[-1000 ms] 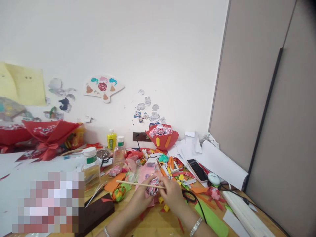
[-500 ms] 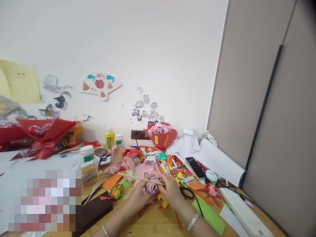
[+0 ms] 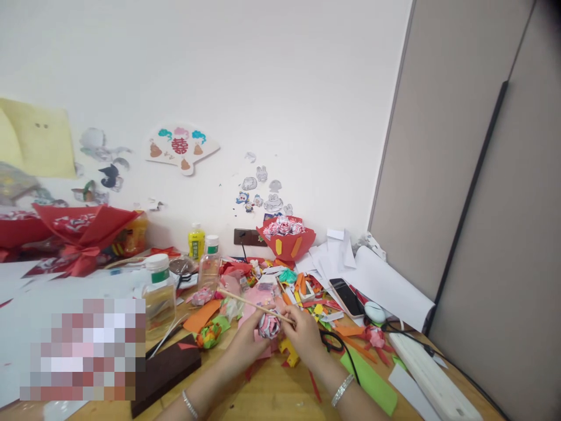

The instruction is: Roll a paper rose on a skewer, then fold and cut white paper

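White wall (image 3: pixel 315 93) rises behind your cluttered tabletop (image 3: pixel 263 394), where paper scraps spread around a pink sheet (image 3: pixel 249 294). Your left hand (image 3: pixel 245 342) curls partly closed around a pink-and-white flower (image 3: pixel 269 327), held just above the near middle of the tabletop. Your right hand (image 3: pixel 305 334) is nearly closed, fingertips pinching one end of a thin stick (image 3: pixel 241 299), which slants up to the left across the flower's far side; you cannot tell whether stick and flower touch. Beyond your hands, a red bouquet (image 3: pixel 291 248) stands near the wall. To your right lie a phone (image 3: pixel 346 296) and green paper (image 3: pixel 374 380); to your left, a clear bottle (image 3: pixel 158 304) stands beyond a dark block (image 3: pixel 166 374).
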Motion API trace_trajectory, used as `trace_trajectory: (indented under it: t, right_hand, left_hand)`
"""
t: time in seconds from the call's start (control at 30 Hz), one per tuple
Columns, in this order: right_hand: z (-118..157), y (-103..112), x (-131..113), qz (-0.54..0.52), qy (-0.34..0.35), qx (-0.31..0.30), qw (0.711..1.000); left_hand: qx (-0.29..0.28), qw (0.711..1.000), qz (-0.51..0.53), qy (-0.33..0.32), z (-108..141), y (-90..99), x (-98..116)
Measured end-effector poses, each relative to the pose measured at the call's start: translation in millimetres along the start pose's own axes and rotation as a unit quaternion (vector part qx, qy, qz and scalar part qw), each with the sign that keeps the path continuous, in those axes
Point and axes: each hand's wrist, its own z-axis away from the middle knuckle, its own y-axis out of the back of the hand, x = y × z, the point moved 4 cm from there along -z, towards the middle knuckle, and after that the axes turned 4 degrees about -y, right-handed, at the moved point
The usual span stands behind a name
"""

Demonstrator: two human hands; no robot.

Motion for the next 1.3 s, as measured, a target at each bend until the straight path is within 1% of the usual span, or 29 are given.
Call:
trace_trajectory:
  t: [0.2,0.3,0.43,0.53,0.63,0.8,0.9,1.03,1.17,1.3]
  right_hand:
    - [2,5,-7,0.047,0.002,0.012,0.999]
    - [2,3,-4,0.055,-0.003,0.014,0.998]
    - [1,-1,1,0.057,0.002,0.009,0.998]
    - [2,-1,2,0.075,-0.002,0.018,0.997]
    - [3,-1,1,0.084,0.012,0.025,0.996]
    - [2,-3,4,0.059,0.031,0.001,0.998]
    - [2,-4,6,0.049,0.031,-0.007,0.998]
    - [3,-1,3,0.046,0.048,0.015,0.998]
    - [4,1,-2,0.05,0.078,0.025,0.995]
    - [4,1,0,0.063,0.06,0.028,0.996]
  left_hand:
    - [0.005,1.0,-0.008,-0.003,-1,0.1,-1]
    - [0.007,1.0,-0.01,-0.004,-1,-1.5,-5]
    - [0.023,0.999,-0.026,-0.007,0,-1.1,-11]
    - [0.017,0.999,-0.038,-0.005,1,-0.1,-9]
    - [0.015,0.999,-0.049,-0.003,3,1.4,-5]
    - [0.03,0.997,-0.067,-0.011,5,5.1,-8]
    - [0.016,0.996,-0.087,-0.026,3,6.0,-12]
    - [-0.018,0.996,-0.084,-0.035,1,3.6,-11]
    - [-0.027,0.997,-0.07,-0.027,2,0.2,-8]
    - [-0.048,0.998,-0.039,-0.005,5,-4.8,-9]
